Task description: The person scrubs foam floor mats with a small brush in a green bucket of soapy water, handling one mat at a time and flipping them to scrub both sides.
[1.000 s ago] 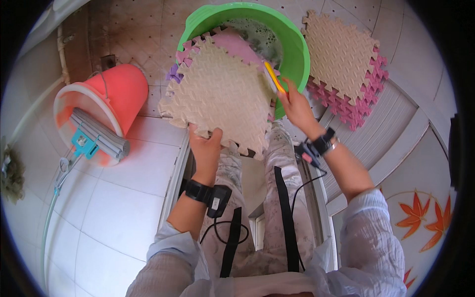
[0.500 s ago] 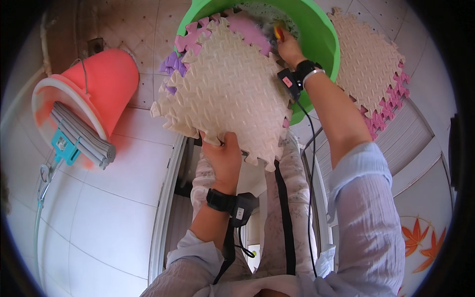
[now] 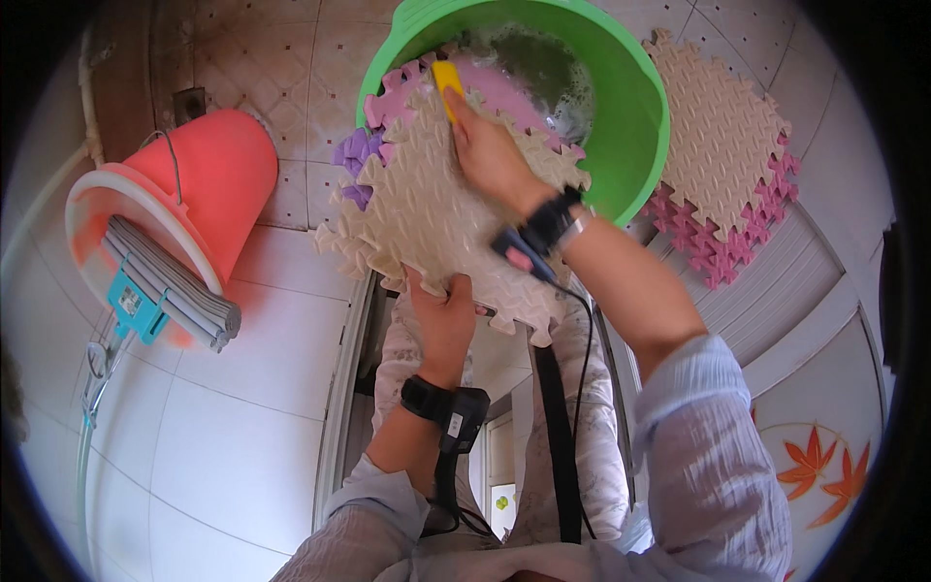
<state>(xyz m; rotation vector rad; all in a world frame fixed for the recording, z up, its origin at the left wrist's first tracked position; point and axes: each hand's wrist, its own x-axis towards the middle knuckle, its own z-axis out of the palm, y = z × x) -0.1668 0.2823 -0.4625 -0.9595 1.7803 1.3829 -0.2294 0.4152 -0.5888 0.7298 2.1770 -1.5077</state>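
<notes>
My left hand (image 3: pixel 441 315) grips the near edge of a cream foam puzzle mat (image 3: pixel 388 228), thumb on top and fingers underneath. The mat is tilted, its far part resting over the rim of a green basin (image 3: pixel 630 126). In my right hand (image 3: pixel 499 165) is a yellow-handled brush (image 3: pixel 447 87), held on the mat's far left part. The brush's underside is hidden. Pink foam mats (image 3: pixel 495 87) and a purple foam piece (image 3: pixel 357 150) show beneath the cream one. Sudsy water (image 3: pixel 558 73) lies in the basin.
At right lies a stack of cream (image 3: pixel 718 126) and pink mats (image 3: pixel 742 242). A red bucket (image 3: pixel 218 175) lies tipped at left, with a grey sponge mop (image 3: pixel 175 281) at its mouth. A cable hangs from the device (image 3: pixel 519 254) on my right wrist.
My right hand has moved left and nearer, from over the basin water onto the cream mat, carrying the brush. My left hand keeps its grip; the mat has shifted slightly.
</notes>
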